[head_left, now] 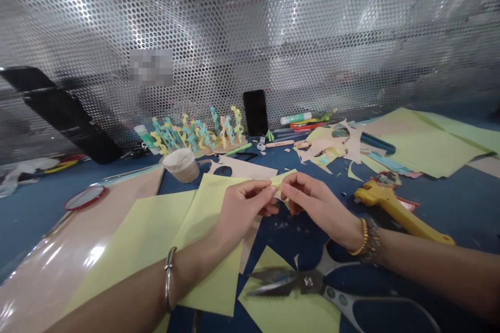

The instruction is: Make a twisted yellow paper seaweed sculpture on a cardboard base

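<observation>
Between my two hands is a small piece of yellow paper (277, 183), pinched at the fingertips above the blue table. My left hand (247, 207) has thumb and forefinger closed on its left side. From the right, my right hand (312, 200) grips the same piece, fingers curled in. The fingers hide part of it, so its exact shape is unclear. Under my left forearm lie yellow paper sheets (211, 276). Large scissors (308, 282) rest partly spread on another yellow sheet (273, 315), nearer to me than my hands.
A paper cup (182, 165) stands before several twisted paper strips (195, 132) on a base. A phone (255, 113) leans on the perforated metal wall. Paper scraps (339, 143), a yellow-handled tool (402, 210) and large sheets (429, 140) lie right. A red-rimmed round mirror-like disc (85, 197) lies left.
</observation>
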Demonstrator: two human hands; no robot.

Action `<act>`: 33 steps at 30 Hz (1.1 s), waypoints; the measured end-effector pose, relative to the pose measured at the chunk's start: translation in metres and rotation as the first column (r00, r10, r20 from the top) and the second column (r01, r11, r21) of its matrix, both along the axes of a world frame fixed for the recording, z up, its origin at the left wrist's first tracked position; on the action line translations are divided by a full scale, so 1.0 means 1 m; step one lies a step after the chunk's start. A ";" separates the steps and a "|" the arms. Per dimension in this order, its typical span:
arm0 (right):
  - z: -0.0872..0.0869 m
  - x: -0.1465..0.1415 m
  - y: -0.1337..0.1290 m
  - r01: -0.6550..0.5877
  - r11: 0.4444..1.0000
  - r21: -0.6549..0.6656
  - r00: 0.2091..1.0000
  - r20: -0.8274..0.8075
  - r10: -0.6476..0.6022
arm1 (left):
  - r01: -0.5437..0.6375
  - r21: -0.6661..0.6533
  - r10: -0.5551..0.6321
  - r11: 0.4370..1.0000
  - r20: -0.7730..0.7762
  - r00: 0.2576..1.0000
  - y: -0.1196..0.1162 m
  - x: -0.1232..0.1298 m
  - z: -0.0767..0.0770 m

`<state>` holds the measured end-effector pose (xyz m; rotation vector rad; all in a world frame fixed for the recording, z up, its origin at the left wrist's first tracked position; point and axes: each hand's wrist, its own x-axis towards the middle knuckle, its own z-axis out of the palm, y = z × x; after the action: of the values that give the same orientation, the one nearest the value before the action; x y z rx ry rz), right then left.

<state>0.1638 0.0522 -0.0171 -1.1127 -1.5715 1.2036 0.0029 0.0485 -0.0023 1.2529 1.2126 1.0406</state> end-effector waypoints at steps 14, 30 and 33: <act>0.000 0.000 0.000 0.013 0.999 -0.040 0.997 -0.070 -0.015 | 0.026 0.008 -0.026 1.000 0.035 0.999 0.000 -0.001 -0.004; 0.005 0.001 -0.003 -0.051 0.998 0.031 0.999 -0.005 0.052 | -0.008 0.068 0.010 0.998 -0.024 1.000 -0.004 0.001 0.000; 0.005 0.001 -0.003 -0.036 0.999 0.032 0.999 0.000 0.036 | -0.005 0.066 0.007 0.998 -0.020 1.000 -0.005 0.001 -0.001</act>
<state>0.1651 0.0491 -0.0124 -1.0669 -1.6110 1.1982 0.0039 0.0439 -0.0029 1.3144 1.2069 1.0822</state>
